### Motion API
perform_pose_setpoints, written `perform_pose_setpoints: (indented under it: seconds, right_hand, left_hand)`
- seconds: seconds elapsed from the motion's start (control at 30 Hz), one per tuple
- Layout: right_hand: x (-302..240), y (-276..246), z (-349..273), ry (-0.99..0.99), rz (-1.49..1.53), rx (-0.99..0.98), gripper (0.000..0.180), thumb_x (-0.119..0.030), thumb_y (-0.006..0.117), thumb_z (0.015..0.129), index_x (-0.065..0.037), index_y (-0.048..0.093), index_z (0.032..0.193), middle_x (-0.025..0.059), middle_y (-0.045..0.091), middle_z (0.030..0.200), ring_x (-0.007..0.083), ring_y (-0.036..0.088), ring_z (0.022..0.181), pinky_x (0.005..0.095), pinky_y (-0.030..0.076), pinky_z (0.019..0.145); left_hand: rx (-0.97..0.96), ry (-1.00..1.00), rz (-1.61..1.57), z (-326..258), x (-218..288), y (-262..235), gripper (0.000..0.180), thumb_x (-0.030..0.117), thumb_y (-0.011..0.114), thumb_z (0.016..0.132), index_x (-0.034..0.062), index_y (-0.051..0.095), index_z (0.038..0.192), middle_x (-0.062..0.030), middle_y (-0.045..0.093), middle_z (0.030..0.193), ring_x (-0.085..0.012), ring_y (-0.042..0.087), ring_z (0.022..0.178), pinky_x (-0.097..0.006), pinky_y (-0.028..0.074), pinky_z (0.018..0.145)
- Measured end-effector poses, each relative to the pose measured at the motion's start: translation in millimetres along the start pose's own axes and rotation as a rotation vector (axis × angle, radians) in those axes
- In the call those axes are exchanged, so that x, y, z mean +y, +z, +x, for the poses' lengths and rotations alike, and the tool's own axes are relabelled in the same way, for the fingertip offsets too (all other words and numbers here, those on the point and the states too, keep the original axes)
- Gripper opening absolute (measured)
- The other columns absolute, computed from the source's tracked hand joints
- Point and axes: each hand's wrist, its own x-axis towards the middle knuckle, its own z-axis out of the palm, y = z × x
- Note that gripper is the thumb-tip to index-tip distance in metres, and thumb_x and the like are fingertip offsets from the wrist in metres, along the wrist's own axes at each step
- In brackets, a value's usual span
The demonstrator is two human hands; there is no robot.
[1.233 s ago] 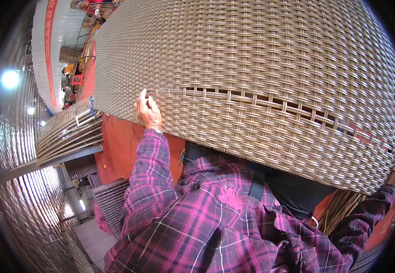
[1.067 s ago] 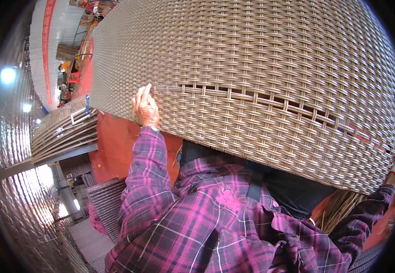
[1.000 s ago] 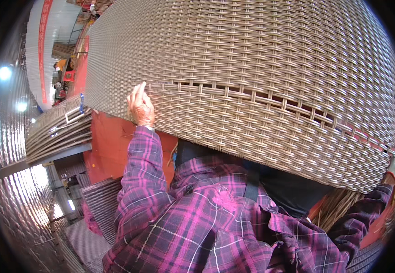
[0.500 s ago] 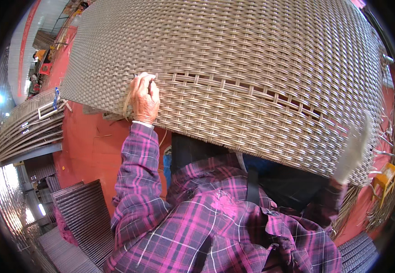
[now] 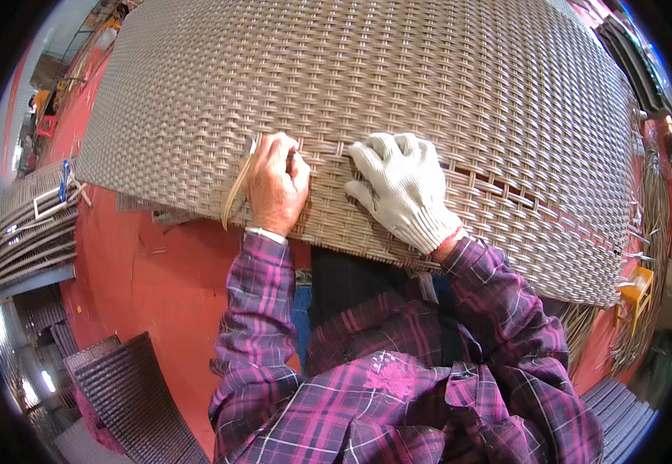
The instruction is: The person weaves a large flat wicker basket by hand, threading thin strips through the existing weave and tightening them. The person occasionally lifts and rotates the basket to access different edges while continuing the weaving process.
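A large tan-brown woven wicker panel (image 5: 444, 85) lies before me, with a row of open slots (image 5: 498, 185) in its weave near the close edge. My left hand (image 5: 276, 185), bare, rests on the panel at the left end of that row. Its fingers are curled and closed on a thin tan strand (image 5: 237, 189), which bends down on the hand's outer side; the fingertips are partly hidden. Just to the right, my right hand (image 5: 402, 185), in a white knitted glove, lies over the row. Its fingers are bent onto the weave, thumb apart, with nothing visible in them.
Red sheeting (image 5: 135, 271) covers the floor. Curved wicker pieces (image 5: 23, 232) are stacked at the left, above dark ribbed panels (image 5: 135, 387). A yellow stool-like frame (image 5: 636, 294) stands at the right beside loose strand bundles (image 5: 645, 232).
My right hand has come from the panel's right edge onto the weave beside my left. My left hand has shifted right along the row, the strand moving with it.
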Motion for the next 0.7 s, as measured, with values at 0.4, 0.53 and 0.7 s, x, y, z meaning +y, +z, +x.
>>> perform_pose_setpoints:
  seconds: [0.4, 0.53, 0.7]
  right_hand:
    - [-1.8, -8.5, 1.4, 0.046, -0.022, -0.040, 0.040, -0.042, 0.073, 0.076, -0.011, 0.060, 0.098, 0.0053, 0.060, 0.093, 0.0261, 0.059, 0.088, 0.0412, 0.045, 0.078]
    - [0.3, 1.0, -0.6, 0.028, -0.052, 0.092, 0.041, -0.042, 0.074, 0.074, -0.010, 0.059, 0.094, 0.0064, 0.058, 0.091, 0.0255, 0.057, 0.086, 0.0403, 0.043, 0.074]
    - [-1.2, 0.2, -1.9, 0.034, -0.034, 0.126, 0.041, -0.042, 0.075, 0.073, -0.009, 0.059, 0.092, 0.0069, 0.057, 0.090, 0.0255, 0.057, 0.086, 0.0404, 0.043, 0.075]
  left_hand:
    - [-0.310, 0.238, 0.206, 32.7, 6.5, -15.5, 0.005, 0.015, 0.066, 0.087, 0.0136, 0.063, 0.091, -0.0084, 0.059, 0.085, -0.0340, 0.064, 0.072, -0.045, 0.050, 0.061]
    - [-0.513, 0.363, 0.339, 51.9, 1.0, -19.7, 0.010, 0.007, 0.059, 0.086, 0.0130, 0.061, 0.094, -0.0103, 0.062, 0.086, -0.0339, 0.066, 0.073, -0.045, 0.053, 0.063]
    - [-0.627, 0.464, 0.446, 69.8, 3.0, -17.8, 0.014, 0.005, 0.056, 0.086, 0.0123, 0.058, 0.098, -0.0095, 0.063, 0.083, -0.0316, 0.067, 0.076, -0.045, 0.054, 0.065]
